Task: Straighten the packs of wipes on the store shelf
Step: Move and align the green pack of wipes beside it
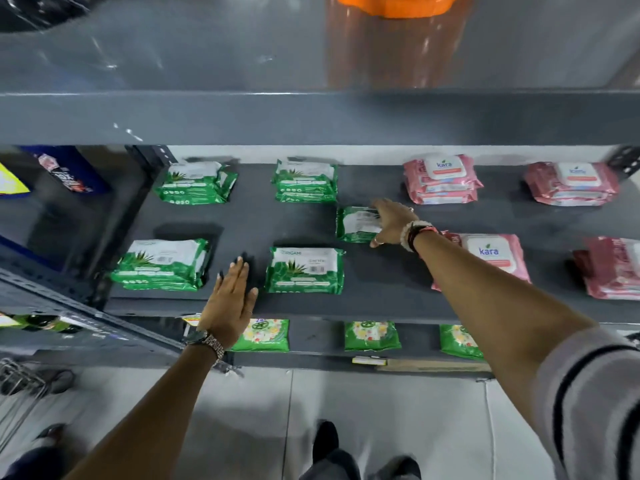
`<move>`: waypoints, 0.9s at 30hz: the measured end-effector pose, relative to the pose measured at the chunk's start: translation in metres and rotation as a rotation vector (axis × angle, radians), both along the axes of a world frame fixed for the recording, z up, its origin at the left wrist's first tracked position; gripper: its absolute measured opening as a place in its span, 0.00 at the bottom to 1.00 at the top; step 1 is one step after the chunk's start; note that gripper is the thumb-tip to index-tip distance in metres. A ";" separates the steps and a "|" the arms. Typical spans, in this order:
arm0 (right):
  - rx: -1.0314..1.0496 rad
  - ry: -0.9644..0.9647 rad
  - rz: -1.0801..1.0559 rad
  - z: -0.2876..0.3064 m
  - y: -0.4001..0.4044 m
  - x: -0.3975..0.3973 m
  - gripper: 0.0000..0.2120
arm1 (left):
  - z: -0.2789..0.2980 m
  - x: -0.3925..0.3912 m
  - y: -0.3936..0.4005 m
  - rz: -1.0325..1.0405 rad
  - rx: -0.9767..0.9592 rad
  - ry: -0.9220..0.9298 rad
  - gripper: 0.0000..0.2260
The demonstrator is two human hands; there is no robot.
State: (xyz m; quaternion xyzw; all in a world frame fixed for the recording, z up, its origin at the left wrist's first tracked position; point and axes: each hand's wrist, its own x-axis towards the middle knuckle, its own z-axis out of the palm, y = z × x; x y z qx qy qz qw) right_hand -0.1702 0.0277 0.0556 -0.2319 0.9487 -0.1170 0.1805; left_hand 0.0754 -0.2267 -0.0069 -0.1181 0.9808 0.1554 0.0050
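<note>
Green wipe packs lie in stacks on the dark grey shelf (381,282): back left (194,183), back middle (306,181), front left (162,265), front middle (306,271). One loose green pack (355,225) lies flipped over in the shelf's middle, and my right hand (393,223) grips its right edge. My left hand (230,299) hovers flat with fingers spread between the two front green stacks, holding nothing. Pink Kara packs sit to the right: back (441,181), far back right (571,183), front (491,254) partly behind my right arm, and far front right (609,268).
A grey shelf board (311,116) overhangs above, with an orange-lidded jar (398,39) on it. A lower shelf holds green flower-print packs (372,336). A metal upright (149,174) bounds the shelf at left. A wire basket (17,386) stands on the floor at lower left.
</note>
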 end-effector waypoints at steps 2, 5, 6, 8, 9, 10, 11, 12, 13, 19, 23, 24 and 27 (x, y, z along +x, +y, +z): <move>-0.033 0.014 -0.031 0.000 0.000 0.001 0.44 | -0.007 -0.001 -0.004 -0.044 -0.065 -0.023 0.32; -0.071 0.054 -0.085 0.005 0.000 0.012 0.43 | -0.015 0.000 -0.006 -0.055 -0.125 -0.016 0.32; -0.087 0.067 -0.100 0.008 -0.001 0.017 0.43 | -0.017 0.001 -0.006 -0.050 -0.127 -0.009 0.32; -0.129 0.085 -0.128 0.014 -0.004 0.032 0.42 | -0.019 0.001 -0.006 -0.044 -0.126 0.000 0.31; -0.154 0.082 -0.135 0.017 -0.006 0.040 0.42 | -0.019 0.001 -0.005 -0.041 -0.124 0.007 0.31; -0.176 0.074 -0.129 0.021 -0.010 0.049 0.41 | -0.018 0.000 -0.005 -0.038 -0.117 0.016 0.31; -0.193 0.066 -0.113 0.024 -0.014 0.059 0.41 | -0.017 0.001 -0.005 -0.035 -0.110 0.025 0.31; -0.205 0.059 -0.089 0.028 -0.020 0.069 0.41 | -0.016 0.001 -0.004 -0.032 -0.104 0.030 0.30; -0.212 0.054 -0.058 0.030 -0.026 0.078 0.40 | -0.016 0.002 -0.004 -0.029 -0.098 0.035 0.30; -0.178 0.097 0.136 0.030 -0.062 0.118 0.40 | -0.014 0.002 -0.003 -0.034 -0.087 0.048 0.30; -0.045 0.085 0.199 0.024 -0.074 0.120 0.41 | -0.013 0.003 -0.003 -0.026 -0.084 0.055 0.30; -0.023 0.049 0.215 0.025 -0.075 0.119 0.42 | -0.013 0.003 -0.003 -0.021 -0.080 0.064 0.29; -0.058 -0.054 0.261 0.028 -0.074 0.117 0.41 | -0.013 0.002 -0.004 -0.014 -0.075 0.068 0.28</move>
